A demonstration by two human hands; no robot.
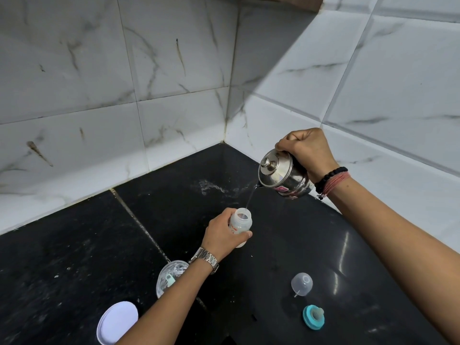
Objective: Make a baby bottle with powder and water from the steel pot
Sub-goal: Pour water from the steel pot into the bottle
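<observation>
Left hand [221,236] wrapped around the baby bottle [240,226], thumb across its near side, fingers curled behind, wrist bent slightly upward with a metal watch on it. Left forearm reaching up to the bottle from the lower left, bare. Right hand [307,151] above and to the right of the bottle, closed in a fist at the back of the steel pot [283,174], knuckles up, wrist cocked downward so the pot tips toward the bottle. Right wrist banded with dark beads and red thread. Right forearm stretched in from the lower right, well apart from the left one.
</observation>
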